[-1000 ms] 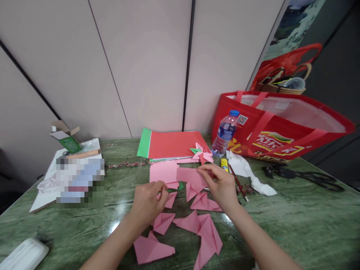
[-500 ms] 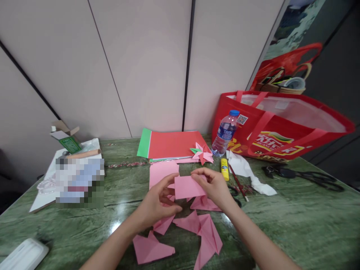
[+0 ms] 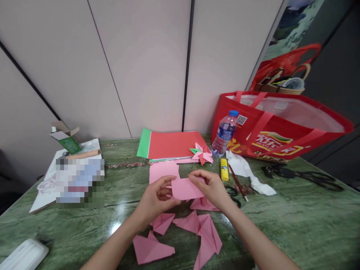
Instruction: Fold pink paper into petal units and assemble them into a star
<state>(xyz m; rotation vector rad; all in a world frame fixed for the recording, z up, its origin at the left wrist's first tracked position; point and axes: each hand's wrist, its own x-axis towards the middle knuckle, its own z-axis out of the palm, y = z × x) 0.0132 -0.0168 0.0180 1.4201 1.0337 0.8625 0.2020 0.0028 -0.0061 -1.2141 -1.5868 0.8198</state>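
Both my hands hold one small pink paper sheet (image 3: 186, 188) just above the green table. My left hand (image 3: 155, 200) pinches its left edge with thumb and fingers. Its right edge is pinched by my right hand (image 3: 211, 186). Several folded pink paper pieces (image 3: 203, 228) lie on the table below and in front of my hands. A flat pink sheet (image 3: 162, 171) lies just behind my left hand.
A stack of red and green paper (image 3: 171, 144) with a folded pink star (image 3: 203, 153) lies behind. To the right are a water bottle (image 3: 224, 134), a yellow glue stick (image 3: 224, 169), a red tote bag (image 3: 278, 127) and black scissors (image 3: 306, 176). A board (image 3: 45, 187) and open carton (image 3: 65, 136) sit left.
My right hand brought the pink sheet off the table toward me. My left hand left the folded pieces and took hold of the sheet's left edge.
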